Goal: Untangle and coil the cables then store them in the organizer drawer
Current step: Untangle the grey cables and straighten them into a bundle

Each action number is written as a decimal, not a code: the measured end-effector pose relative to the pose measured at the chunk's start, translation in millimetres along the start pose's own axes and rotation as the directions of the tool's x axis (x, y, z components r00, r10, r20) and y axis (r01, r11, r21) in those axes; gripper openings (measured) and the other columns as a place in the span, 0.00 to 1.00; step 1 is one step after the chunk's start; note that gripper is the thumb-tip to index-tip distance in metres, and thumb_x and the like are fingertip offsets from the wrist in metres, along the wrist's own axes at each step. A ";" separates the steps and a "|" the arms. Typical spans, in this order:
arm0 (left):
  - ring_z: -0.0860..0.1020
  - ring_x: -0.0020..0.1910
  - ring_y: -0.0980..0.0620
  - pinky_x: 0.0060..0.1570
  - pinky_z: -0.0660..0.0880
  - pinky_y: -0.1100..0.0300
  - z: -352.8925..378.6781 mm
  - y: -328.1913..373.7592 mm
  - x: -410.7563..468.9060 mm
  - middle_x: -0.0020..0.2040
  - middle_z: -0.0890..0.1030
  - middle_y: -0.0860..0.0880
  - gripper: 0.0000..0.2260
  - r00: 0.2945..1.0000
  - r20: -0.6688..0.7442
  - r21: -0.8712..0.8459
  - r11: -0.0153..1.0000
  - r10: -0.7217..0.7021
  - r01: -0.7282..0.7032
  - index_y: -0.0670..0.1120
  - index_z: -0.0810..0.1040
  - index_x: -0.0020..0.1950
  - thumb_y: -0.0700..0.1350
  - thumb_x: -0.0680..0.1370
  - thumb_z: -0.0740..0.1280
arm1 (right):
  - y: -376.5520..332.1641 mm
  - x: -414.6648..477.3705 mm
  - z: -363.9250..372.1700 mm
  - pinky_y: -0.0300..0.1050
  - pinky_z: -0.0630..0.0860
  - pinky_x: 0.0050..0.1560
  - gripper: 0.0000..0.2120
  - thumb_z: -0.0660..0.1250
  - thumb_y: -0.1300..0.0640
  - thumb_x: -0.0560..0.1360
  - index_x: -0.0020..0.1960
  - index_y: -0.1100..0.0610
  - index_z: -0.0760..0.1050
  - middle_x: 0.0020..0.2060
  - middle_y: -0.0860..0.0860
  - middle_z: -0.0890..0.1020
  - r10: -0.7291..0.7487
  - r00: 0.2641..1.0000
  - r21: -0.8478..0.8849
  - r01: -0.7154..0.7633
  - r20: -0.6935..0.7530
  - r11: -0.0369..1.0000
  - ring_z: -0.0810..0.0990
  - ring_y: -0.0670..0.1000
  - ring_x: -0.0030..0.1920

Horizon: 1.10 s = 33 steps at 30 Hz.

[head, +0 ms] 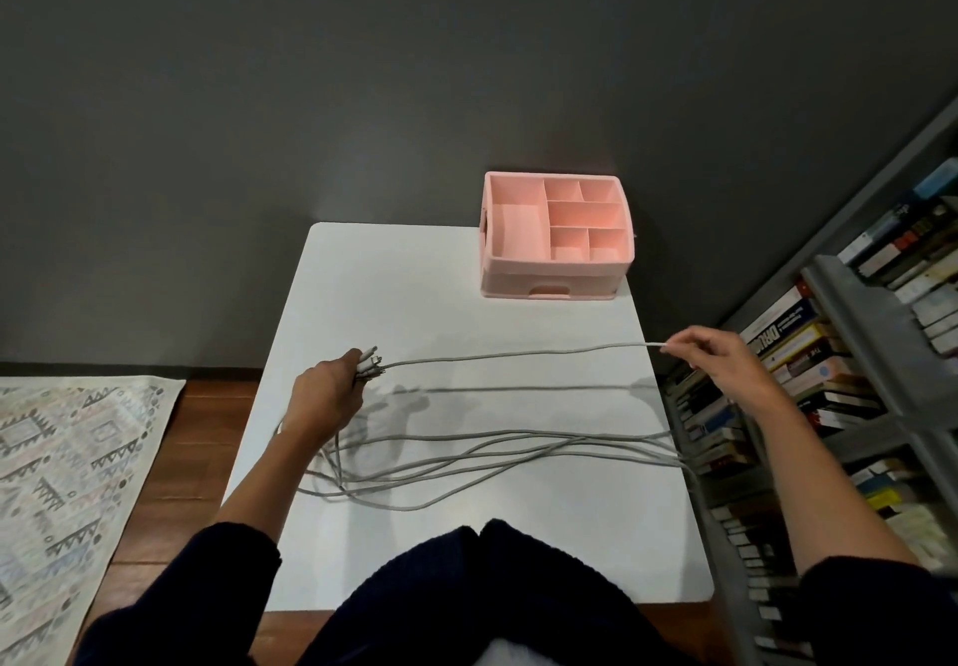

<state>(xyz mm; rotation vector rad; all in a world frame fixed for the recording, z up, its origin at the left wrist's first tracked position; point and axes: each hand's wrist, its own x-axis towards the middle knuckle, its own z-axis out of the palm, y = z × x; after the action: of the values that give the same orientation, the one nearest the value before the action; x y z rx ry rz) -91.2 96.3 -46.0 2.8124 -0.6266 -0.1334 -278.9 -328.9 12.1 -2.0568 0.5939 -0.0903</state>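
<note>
1. Sleeves: a dark left sleeve [197,587] and right sleeve [871,613], nearest the viewer, well behind both sets of fingers.
2. Table [414,292]: white, lying under and between the two hands.
3. Loose cables [466,463]: several grey strands. They drop from beneath the left fingers, loop toward the person, then run across the tabletop and over its edge below the right wrist.
4. Left hand [324,396]: fingers curled tight round a bundle of cable ends. The plugs [369,360] stick out just past the knuckles.
5. Stretched cable [518,354]: one grey strand, raised off the table, spanning from the left fingers to the right fingertips.
6. Right hand [726,359]: thumb and forefinger pinch the pale tip of the stretched cable. The remaining fingers are loosely bent, and the hand sits beyond the table's right edge.
7. Rug [62,458]: patterned, on a wooden floor [207,406], well to the outer side of the left fingers.
8. Bookshelf [855,302]: grey frame, packed with books, just under and beyond the right fingers.
9. Organizer [508,276]: pink, with a partitioned top, on the table's far right corner. It stands well beyond both hands, nearer the right fingertips.
10. Drawer [548,292]: closed, in the organizer's front face.
11. Wall [363,95]: dark grey, farthest back.
</note>
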 end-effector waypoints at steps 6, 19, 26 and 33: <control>0.78 0.42 0.35 0.38 0.69 0.53 4.2 11.0 0.3 0.43 0.82 0.38 0.08 1.000 -0.004 -0.002 1.000 -0.001 0.001 0.41 0.73 0.55 0.43 0.79 0.62 | 21.9 -0.8 5.7 0.40 0.71 0.46 0.07 0.64 0.61 0.78 0.43 0.57 0.78 0.37 0.56 0.77 0.041 0.994 -0.005 -0.041 -0.103 0.999 0.74 0.49 0.40; 0.78 0.40 0.34 0.36 0.66 0.54 5.3 18.2 -4.5 0.42 0.81 0.37 0.10 0.999 -0.041 0.027 0.999 -0.026 0.027 0.40 0.72 0.57 0.45 0.80 0.61 | 57.9 -12.8 16.1 0.49 0.72 0.52 0.03 0.75 0.58 0.69 0.40 0.51 0.83 0.46 0.58 0.79 0.125 0.988 -0.128 -0.136 -0.086 0.982 0.78 0.56 0.50; 0.78 0.43 0.34 0.37 0.67 0.53 6.4 29.2 -4.3 0.43 0.81 0.37 0.10 1.000 -0.016 -0.013 1.000 0.009 -0.010 0.41 0.73 0.57 0.46 0.80 0.62 | 86.1 -14.7 36.0 0.43 0.69 0.49 0.02 0.72 0.63 0.72 0.44 0.61 0.82 0.46 0.59 0.80 0.142 0.966 -0.119 -0.170 -0.218 0.978 0.78 0.56 0.47; 0.77 0.40 0.35 0.37 0.71 0.52 -5.2 33.8 -1.6 0.36 0.80 0.42 0.11 0.996 -0.087 -0.357 0.934 -0.024 -0.009 0.42 0.73 0.45 0.50 0.78 0.67 | 104.7 -8.0 48.3 0.44 0.71 0.49 0.11 0.62 0.69 0.76 0.46 0.58 0.80 0.51 0.59 0.82 0.382 0.878 -0.144 -0.434 -0.289 0.889 0.78 0.60 0.54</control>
<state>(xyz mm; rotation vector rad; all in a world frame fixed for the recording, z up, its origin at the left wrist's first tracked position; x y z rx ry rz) -105.6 68.6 -31.8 2.4535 -0.5120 -0.1093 -310.9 -331.5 -99.0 -2.0832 1.2364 -0.0429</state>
